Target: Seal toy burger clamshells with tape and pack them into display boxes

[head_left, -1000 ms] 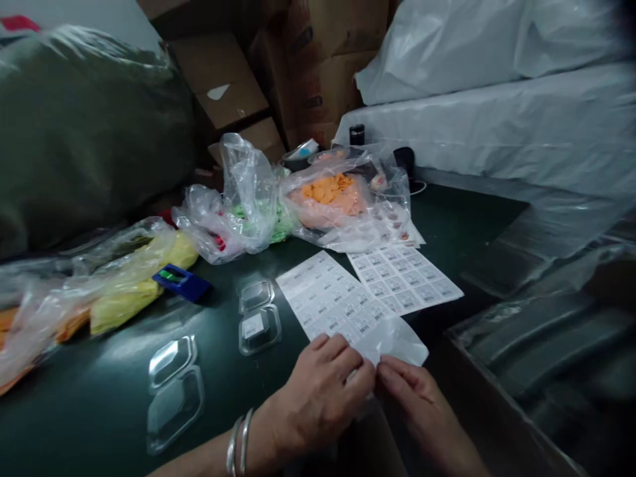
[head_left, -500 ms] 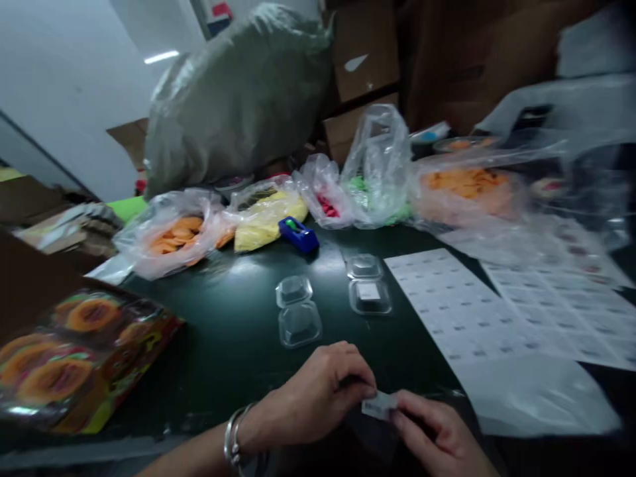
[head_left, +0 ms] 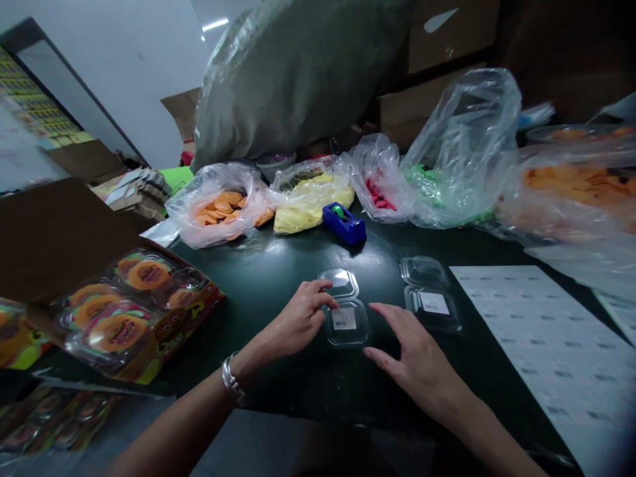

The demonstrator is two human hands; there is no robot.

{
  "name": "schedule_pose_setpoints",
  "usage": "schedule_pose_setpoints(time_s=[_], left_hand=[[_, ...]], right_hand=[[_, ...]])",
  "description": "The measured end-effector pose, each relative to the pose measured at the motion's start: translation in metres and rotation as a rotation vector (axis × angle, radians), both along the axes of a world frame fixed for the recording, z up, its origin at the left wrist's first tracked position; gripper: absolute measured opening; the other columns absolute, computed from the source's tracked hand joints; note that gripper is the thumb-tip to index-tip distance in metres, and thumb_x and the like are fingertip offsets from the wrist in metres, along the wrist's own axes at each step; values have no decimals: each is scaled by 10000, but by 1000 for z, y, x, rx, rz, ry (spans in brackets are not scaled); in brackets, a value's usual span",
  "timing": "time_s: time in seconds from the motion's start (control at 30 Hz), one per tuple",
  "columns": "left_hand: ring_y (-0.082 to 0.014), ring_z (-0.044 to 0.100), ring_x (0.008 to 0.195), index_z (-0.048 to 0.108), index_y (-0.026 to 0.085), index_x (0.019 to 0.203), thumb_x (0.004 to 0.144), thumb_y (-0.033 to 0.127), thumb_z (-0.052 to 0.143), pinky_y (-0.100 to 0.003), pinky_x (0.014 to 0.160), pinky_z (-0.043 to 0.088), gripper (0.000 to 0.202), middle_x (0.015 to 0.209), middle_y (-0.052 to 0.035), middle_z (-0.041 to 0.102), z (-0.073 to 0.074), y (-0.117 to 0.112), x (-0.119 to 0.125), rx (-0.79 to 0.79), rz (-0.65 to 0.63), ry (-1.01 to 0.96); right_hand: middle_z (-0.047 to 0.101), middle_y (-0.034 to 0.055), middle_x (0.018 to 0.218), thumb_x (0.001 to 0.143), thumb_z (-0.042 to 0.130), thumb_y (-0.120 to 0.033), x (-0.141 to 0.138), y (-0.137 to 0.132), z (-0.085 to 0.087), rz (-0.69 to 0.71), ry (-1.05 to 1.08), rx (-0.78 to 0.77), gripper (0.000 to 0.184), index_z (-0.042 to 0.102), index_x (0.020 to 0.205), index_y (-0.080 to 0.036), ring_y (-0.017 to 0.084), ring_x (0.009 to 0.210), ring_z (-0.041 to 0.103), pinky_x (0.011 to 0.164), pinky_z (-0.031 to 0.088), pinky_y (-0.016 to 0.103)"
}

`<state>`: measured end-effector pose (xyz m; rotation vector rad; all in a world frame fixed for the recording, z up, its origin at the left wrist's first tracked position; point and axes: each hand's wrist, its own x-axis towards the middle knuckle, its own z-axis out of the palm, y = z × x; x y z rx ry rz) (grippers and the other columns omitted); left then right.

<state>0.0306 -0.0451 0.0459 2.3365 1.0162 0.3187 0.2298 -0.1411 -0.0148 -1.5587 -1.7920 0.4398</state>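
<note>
An open clear plastic clamshell container lies on the dark green table, with a small white label stuck inside its lower half. My left hand grips the container's left edge with bent fingertips. My right hand hovers just right of it, fingers stretched and apart, holding nothing. A second open clamshell with a label in it lies a little further right.
White label sheets cover the table's right side. Behind stand clear bags of orange, yellow, red and green pieces, and a blue tape dispenser. A cardboard box of colourful packs sits left. A large grey sack is behind.
My view swung left. Both hands left the label sheet, carried a peeled label over, and now it sits inside the near clamshell. The right hand has let go and opened.
</note>
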Motion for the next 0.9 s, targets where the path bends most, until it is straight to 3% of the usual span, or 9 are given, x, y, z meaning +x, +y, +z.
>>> schedule_pose_setpoints(time_s=[0.3, 0.53, 0.7, 0.83, 0.9], left_hand=[[-216, 433, 1257, 672, 174, 944, 763, 3, 379, -416, 1112, 335, 385, 1350, -72, 511, -11, 7, 2, -4, 3, 0], [-224, 460, 1225, 684, 181, 953, 783, 32, 399, -419, 1089, 358, 363, 1341, -68, 531, -24, 8, 4, 31, -7, 55], [-222, 519, 1161, 674, 187, 1003, 829, 99, 451, -412, 1039, 409, 296, 1253, -73, 595, -30, 7, -1, 50, 43, 3], [-221, 574, 1034, 583, 163, 1140, 854, 131, 479, -411, 941, 479, 306, 1113, -99, 641, -31, -4, -3, 227, 253, -93], [-232, 562, 1065, 598, 162, 1101, 877, 128, 448, -434, 962, 466, 272, 1120, -105, 645, -32, -14, 0, 305, 133, -51]], right_hand=[[578, 115, 1255, 815, 623, -223, 0, -3, -11, 14, -25, -26, 515, 453, 1301, -207, 280, 1153, 540, 975, 481, 496], [623, 148, 1173, 856, 551, -165, -16, 2, -12, 80, -192, 201, 339, 553, 1194, -139, 310, 1102, 534, 909, 495, 510], [655, 142, 1155, 814, 568, -91, -30, 9, -11, 131, -318, 194, 308, 627, 1114, -127, 339, 1075, 538, 894, 473, 533], [669, 122, 1128, 811, 564, -80, -33, 9, -11, 114, -315, 185, 297, 645, 1089, -145, 332, 1037, 550, 879, 475, 529], [665, 124, 1137, 821, 544, -73, -32, 7, -12, 106, -294, 188, 301, 642, 1097, -143, 323, 1048, 547, 892, 473, 521]])
